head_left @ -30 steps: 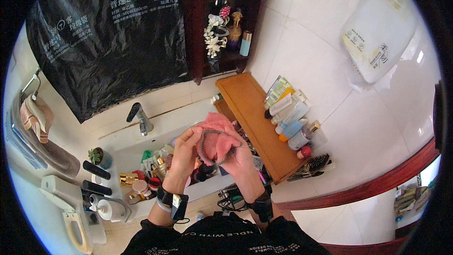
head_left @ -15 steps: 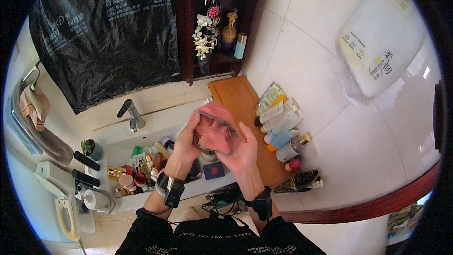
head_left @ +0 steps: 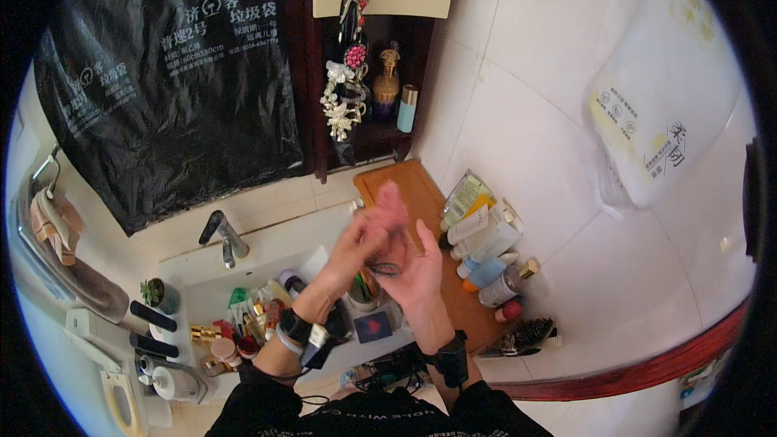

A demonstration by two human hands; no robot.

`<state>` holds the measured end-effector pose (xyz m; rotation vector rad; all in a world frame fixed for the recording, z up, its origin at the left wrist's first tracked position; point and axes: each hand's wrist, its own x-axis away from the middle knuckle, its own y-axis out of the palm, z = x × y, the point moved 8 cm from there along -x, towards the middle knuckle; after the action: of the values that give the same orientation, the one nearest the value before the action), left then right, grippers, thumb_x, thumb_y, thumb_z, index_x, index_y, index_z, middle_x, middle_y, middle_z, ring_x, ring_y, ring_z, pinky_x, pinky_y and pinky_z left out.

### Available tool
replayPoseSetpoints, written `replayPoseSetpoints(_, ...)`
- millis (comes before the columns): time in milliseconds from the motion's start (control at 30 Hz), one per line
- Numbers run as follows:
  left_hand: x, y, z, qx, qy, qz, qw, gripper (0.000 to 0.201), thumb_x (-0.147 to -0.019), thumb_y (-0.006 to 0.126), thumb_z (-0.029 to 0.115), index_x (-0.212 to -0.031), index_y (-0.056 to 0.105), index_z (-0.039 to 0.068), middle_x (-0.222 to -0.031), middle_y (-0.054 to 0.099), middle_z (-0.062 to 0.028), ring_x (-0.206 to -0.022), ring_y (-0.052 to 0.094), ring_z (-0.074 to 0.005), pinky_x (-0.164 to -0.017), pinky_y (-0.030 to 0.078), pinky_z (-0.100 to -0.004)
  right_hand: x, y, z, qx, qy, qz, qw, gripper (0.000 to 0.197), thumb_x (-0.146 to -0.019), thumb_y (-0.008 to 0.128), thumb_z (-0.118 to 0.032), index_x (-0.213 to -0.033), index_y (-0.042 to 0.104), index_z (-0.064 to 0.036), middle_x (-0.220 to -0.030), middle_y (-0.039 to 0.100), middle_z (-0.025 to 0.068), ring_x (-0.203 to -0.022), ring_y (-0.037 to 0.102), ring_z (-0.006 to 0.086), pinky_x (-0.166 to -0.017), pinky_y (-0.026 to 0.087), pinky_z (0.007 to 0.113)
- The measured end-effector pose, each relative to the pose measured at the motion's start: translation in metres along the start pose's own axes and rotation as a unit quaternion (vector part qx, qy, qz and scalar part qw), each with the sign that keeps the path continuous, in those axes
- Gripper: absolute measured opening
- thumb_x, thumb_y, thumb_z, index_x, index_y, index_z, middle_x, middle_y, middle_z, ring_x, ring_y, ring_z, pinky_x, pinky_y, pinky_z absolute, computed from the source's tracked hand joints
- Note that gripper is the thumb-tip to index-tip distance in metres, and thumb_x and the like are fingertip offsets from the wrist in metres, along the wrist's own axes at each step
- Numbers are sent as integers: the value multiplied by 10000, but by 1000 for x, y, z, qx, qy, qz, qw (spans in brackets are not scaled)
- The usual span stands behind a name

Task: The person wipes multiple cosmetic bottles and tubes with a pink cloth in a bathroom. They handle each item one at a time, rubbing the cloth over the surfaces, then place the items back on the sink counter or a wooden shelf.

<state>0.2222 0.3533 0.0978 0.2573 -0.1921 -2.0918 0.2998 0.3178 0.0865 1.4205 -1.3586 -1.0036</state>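
A small pink cloth (head_left: 393,204) is bunched up between my hands, above the seam of the sink and the brown wooden board. My left hand (head_left: 356,241) is closed on it, fingers bent over its near side and slightly blurred. My right hand (head_left: 418,273) cups the cloth from the right, thumb stretched up and away; the cloth covers its other fingers. A dark edge of the cloth loops down over the right palm. Below the hands stand a cup (head_left: 364,295) with thin items in it and a dark square box (head_left: 372,325).
The white sink (head_left: 271,247) holds many bottles and jars (head_left: 251,320) at its left. Its faucet (head_left: 225,239) rises behind. Tubes and bottles (head_left: 486,235) line the right wall along the wooden board (head_left: 465,307), with a hairbrush (head_left: 526,336) nearer. A dark shelf (head_left: 324,113) hangs behind.
The cloth was spread open between both hands; now it is gathered into a narrow bunch. My left hand has moved right, across the cloth. The view has tilted up slightly.
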Motion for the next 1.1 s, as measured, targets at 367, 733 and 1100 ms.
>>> replayPoseSetpoints(367, -60, -19, 40, -8, 110, 18, 994, 497, -992, 459, 242, -1436, 334, 57, -1476, 339, -85, -1392, 250, -201, -1132, 181, -321, -41, 5, -5, 3, -18, 40, 999, 269, -924, 520, -272, -1155, 508, -135, -1096, 580, 58, -1033, 552, 244, -905, 449, 430)
replayPoseSetpoints(733, -121, -36, 59, -115, 176, 113, 971, 692, -1001, 416, 330, -1485, 54, -7, -1556, 52, -156, -1437, 44, -253, -1142, 66, -325, -46, -8, -4, -19, 4, 44, 999, 372, -910, 538, -238, -1241, 491, -76, -1178, 583, 92, -1092, 554, 265, -968, 427, 435)
replayPoseSetpoints(1100, -155, -39, 60, -275, 310, 146, 898, 771, -943, 537, 302, -1445, 109, -97, -1520, 157, -246, -1422, 148, -290, -1144, 104, -342, -51, -22, -16, -17, -3, 96, 995, 310, -891, 568, -226, -1162, 537, -80, -1094, 621, 93, -1040, 589, 262, -933, 461, 430)
